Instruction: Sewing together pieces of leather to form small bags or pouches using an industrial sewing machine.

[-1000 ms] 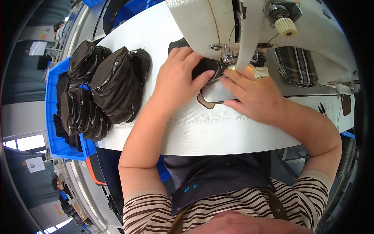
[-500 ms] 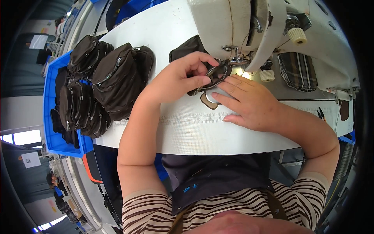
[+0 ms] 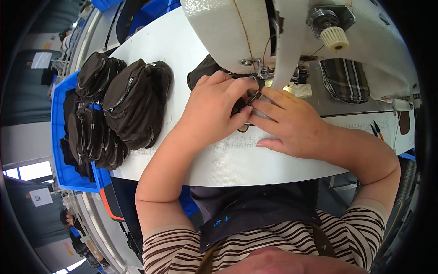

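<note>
A dark brown fabric bag [image 3: 200,72] lies under the needle area of a white sewing machine [image 3: 223,27], partly covered by my fingers. Its metal-toothed zipper [image 3: 257,94] curves between my two hands, just in front of the presser foot [image 3: 264,72]. My left hand [image 3: 220,107] is closed on the bag's zipper edge, thumb low and fingers bent over the cloth. Flat and with fingers spread, my right hand [image 3: 296,121] rests on the other side, its fingertips touching the zipper's edge. The exact grip under the left fingers is hidden.
Several finished-looking brown bags [image 3: 137,105] are piled at the left, some inside a blue bin [image 3: 98,180]. Folded plaid fabric [image 3: 345,80] lies beneath the machine arm. Ruler markings [image 3: 228,145] run along the white table [image 3: 200,171]. Pen-like tools [image 3: 378,131] lie at the right.
My left hand has moved right and down, closing over the zipper edge, and now hides more of the bag. My right hand stays nearly in place. The whole view has shifted slightly.
</note>
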